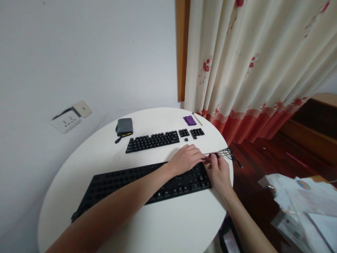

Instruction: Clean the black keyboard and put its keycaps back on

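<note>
A black keyboard (137,182) with most keycaps removed lies on the round white table (163,221). My left hand (185,159) rests curled on the keyboard's far right end. My right hand (219,172) is closed in a pinch on a black wire keycap puller (223,153) held just beyond the keyboard's right corner. The fingertips of both hands meet at the puller's handle. Removed black keycaps (154,140) are laid out in rows further back, with two smaller groups of keycaps (191,133) to their right.
A grey pouch (124,127) with a strap sits at the table's back left. A purple cloth (190,120) and a thin stick (197,119) lie at the back right. A curtain (252,70) hangs behind. Papers (302,203) lie on the dark wood floor at right. A wall socket (65,121) is on the left.
</note>
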Motion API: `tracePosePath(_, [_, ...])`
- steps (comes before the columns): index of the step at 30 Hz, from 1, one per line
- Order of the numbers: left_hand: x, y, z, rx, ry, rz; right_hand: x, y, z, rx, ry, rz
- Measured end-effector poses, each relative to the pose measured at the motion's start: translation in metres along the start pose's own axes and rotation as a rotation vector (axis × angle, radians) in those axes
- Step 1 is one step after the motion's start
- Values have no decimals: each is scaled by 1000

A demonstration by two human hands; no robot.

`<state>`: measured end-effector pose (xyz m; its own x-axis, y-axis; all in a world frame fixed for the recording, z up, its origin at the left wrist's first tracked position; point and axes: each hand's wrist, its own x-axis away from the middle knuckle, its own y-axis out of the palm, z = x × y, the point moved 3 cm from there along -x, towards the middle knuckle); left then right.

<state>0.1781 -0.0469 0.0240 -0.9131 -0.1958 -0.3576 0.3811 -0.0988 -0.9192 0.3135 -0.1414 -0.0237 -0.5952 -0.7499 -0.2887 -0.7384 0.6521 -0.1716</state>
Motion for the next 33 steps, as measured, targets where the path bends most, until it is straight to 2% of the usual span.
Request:
tracePosePath(4, [0,0,8,-187,71,-12,-1,-2,-2,31,-28,5])
tracePosePath(8, [0,4,15,-261,109,26,-1,-5,-4,52,-71,37])
tracePosePath(12, [-1,5,20,-210,115,124,-1,-7,-6,53,-83,69])
tracePosePath(18, [-10,-4,14,16,95,261,-2,-9,-1,-109,17,155])
tracePosePath(20, [-18,-3,11,50,113,241,-4,-11,3,-138,37,189])
tracePosePath(25, [-32,4,14,-8,306,94,-7,-16,9,-96,141,227])
tracePosePath(27, [-35,4,16,46,337,92,-7,-17,9,-55,150,238])
tracePosePath(30, [-41,0,12,163,261,193,-8,-16,5,-26,118,211])
tracePosePath(33, [-53,-1,-8,155,64,293,-8,-14,6,-77,120,169])
